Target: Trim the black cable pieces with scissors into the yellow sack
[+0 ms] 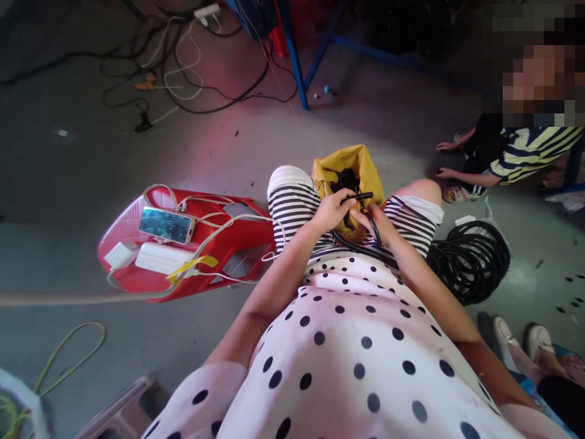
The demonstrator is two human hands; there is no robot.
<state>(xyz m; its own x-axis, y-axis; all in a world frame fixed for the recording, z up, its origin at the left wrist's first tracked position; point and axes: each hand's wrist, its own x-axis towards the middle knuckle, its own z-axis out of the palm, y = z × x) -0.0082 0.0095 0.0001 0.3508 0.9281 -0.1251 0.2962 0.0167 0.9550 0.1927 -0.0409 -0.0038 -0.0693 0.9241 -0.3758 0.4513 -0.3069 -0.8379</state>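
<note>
My left hand (pixel 333 211) is closed round a thin black cable (pixel 358 197) over my lap. My right hand (pixel 377 221) pinches the same cable just to its right. The cable runs down across my striped shorts and off toward a big coil of black cable (pixel 470 259) on the floor at my right. A yellow bag (pixel 347 167) with dark pieces inside stands open between my knees, right beyond both hands.
A red stool (pixel 183 250) at my left carries a phone (pixel 165 224), a white power bank and white leads. Loose wires lie on the floor at the back near a blue frame (pixel 296 61). Another person sits at the right; someone's shoes show lower right.
</note>
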